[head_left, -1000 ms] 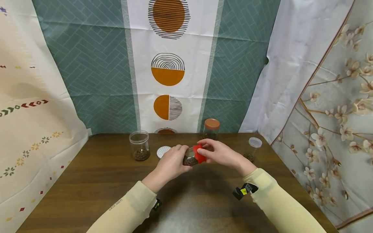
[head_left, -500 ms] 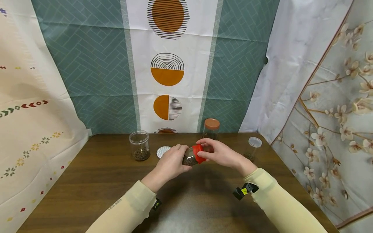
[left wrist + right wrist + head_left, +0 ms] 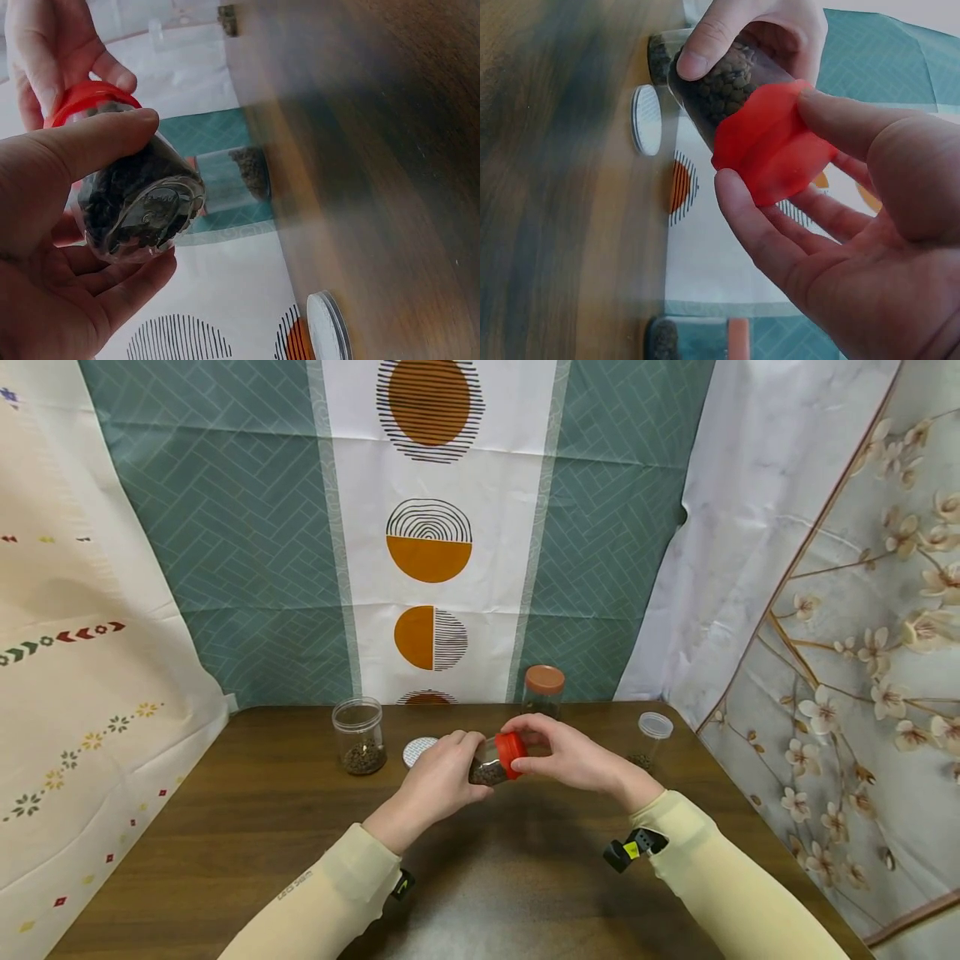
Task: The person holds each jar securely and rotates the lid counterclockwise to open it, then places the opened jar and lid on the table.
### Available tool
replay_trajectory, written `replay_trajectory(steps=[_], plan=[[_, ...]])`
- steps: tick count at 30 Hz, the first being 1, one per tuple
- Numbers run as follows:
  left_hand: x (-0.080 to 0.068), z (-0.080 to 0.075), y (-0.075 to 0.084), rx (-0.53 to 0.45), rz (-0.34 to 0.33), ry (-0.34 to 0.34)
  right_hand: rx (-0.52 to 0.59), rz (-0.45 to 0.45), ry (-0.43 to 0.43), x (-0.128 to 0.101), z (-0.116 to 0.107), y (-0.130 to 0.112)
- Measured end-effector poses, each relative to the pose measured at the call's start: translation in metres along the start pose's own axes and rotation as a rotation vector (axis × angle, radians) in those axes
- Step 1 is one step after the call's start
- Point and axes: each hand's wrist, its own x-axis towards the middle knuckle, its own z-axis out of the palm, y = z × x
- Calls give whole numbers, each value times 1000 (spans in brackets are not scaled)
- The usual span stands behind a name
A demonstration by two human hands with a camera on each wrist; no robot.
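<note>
Left hand (image 3: 442,777) grips jar (image 3: 491,767); right hand (image 3: 566,756) pinches red lid (image 3: 510,754), seated on the mouth; twisting unfinished.

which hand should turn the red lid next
Right, most likely. The right hand already pinches the red lid with thumb and fingers, while the left hand grips the jar body, tilted above the table, steadying it.

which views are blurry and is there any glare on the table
Head view: sharp throughout, with a pale sheen on the table near the bottom edge. Left wrist view: the jar is sharp, the tabletop smeared. Right wrist view: the red lid is fairly clear, the wood at left blurred and dim.
</note>
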Motion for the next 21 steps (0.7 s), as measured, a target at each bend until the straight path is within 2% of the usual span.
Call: replay_trajectory(steps=[21], plan=[[0, 3, 1, 4, -1, -12, -34, -61, -9, -4, 1, 0]])
